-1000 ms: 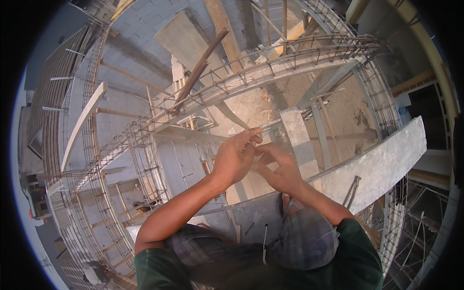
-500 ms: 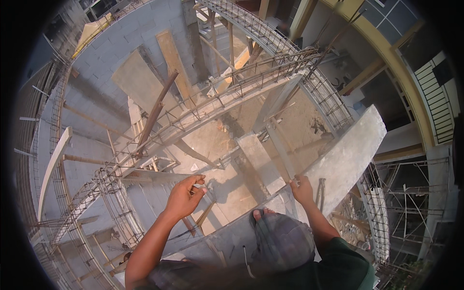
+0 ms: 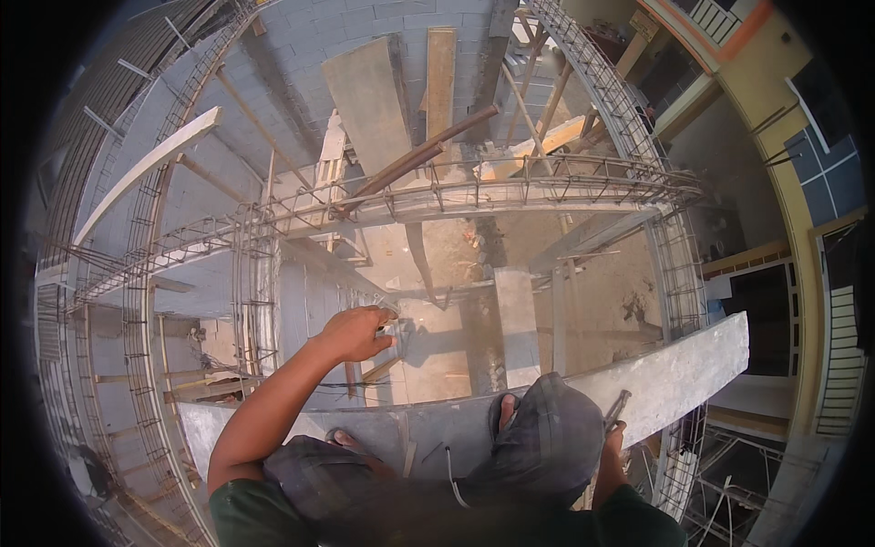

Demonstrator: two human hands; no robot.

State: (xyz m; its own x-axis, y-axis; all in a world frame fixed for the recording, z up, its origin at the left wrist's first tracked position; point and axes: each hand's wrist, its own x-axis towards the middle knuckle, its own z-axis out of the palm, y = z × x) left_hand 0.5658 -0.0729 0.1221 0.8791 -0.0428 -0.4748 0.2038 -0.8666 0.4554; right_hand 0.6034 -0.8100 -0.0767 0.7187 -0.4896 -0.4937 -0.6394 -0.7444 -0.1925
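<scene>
Ahead of my left knee, my left hand [image 3: 360, 335] reaches out over the drop. Its fingers are curled with the thumb apart below them; a small pale bit shows at the fingertips, too small to name. Beside my right knee, my right hand [image 3: 612, 447] is closed around the lower end of a dark metal hand tool that looks like pincers [image 3: 618, 407]. The tool's upper end sticks out past the fingers, over the long grey plank [image 3: 679, 378]. I sit over this plank, with both feet showing at its far edge.
A rebar cage beam [image 3: 456, 193] crosses ahead, with a brown pole [image 3: 419, 159] lying slanted over it. Boards [image 3: 440, 77] lean against the grey block wall [image 3: 301, 55]. Far below lies the ground with a pale slab [image 3: 517, 319]. A curved timber [image 3: 150, 169] juts up at left.
My right hand has moved back from the plank's far edge to the pincers-like tool and closed on it. My left hand has turned palm down. The whole view has swung to the right.
</scene>
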